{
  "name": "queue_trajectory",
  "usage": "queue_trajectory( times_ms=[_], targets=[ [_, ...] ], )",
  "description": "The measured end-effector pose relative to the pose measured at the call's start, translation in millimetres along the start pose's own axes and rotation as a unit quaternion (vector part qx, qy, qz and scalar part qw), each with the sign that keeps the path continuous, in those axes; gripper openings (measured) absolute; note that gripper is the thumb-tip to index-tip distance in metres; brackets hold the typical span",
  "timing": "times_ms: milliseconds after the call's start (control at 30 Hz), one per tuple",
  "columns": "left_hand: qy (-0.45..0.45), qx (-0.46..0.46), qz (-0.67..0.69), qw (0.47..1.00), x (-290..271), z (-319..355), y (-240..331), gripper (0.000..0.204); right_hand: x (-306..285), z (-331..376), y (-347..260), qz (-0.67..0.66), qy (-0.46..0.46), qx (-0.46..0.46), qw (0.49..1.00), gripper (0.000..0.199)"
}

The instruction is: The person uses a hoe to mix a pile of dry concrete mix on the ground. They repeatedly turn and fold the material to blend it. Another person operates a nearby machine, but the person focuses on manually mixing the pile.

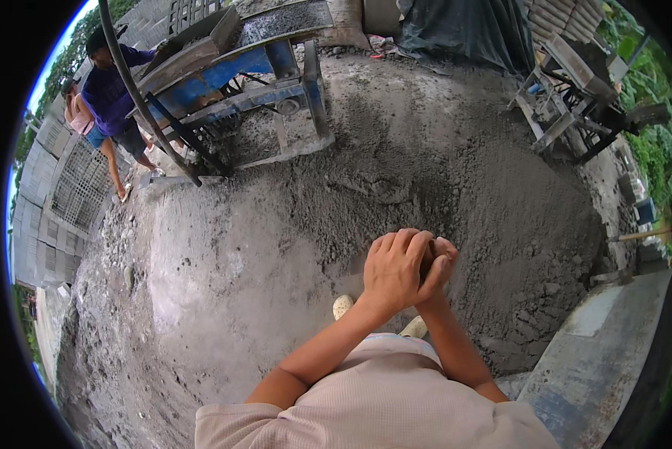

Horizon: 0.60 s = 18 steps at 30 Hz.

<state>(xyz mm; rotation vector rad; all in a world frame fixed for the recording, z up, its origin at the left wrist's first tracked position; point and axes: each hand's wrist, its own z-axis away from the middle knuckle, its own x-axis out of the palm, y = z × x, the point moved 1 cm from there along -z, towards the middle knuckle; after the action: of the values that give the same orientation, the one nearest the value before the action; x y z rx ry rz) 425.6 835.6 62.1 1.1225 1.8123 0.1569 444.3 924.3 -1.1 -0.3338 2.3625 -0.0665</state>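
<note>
In front of my body both hands are clasped together over a wet grey cement-and-sand mix point(515, 254). My left hand point(394, 271) lies on top with its fingers curled over. Pressed against it, my right hand point(442, 268) is closed, its fingers bent. A brown handle-like piece point(427, 259) shows between the two palms; most of it is hidden by the fingers. Just left of my fingers a flat greyish-brown edge point(357, 265) shows, too little to name. Below my wrists are my light, perforated shoes point(342, 305).
A blue-framed machine point(224, 93) stands at the far left, a person in purple point(115, 93) beside it and another in pink point(80, 112) behind. Concrete blocks point(40, 202) line the left. A metal-and-wood stand point(568, 97) is far right; a curved metal sheet point(602, 359) lies near right.
</note>
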Motion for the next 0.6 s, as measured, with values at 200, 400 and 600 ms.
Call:
queue_trajectory(
  times_ms=[200, 400, 600],
  targets=[
    [0.012, 0.014, -0.009, 1.000, 1.1, 2.6, 3.6, 0.035, 23.6, 26.4, 8.3, -0.052, 0.043, 0.025, 0.997, 0.018],
    [0.023, -0.004, -0.015, 1.000, -2.6, -4.1, -0.1, 0.042, -7.5, -6.6, -0.1, -0.044, -0.079, 0.008, 0.996, 0.016],
    [-0.015, -0.074, 0.002, 0.997, -11.8, -16.8, -13.6, 0.048, -135.2, -70.0, 71.8, -0.232, -0.018, -0.042, 0.972, 0.028]
  ],
)
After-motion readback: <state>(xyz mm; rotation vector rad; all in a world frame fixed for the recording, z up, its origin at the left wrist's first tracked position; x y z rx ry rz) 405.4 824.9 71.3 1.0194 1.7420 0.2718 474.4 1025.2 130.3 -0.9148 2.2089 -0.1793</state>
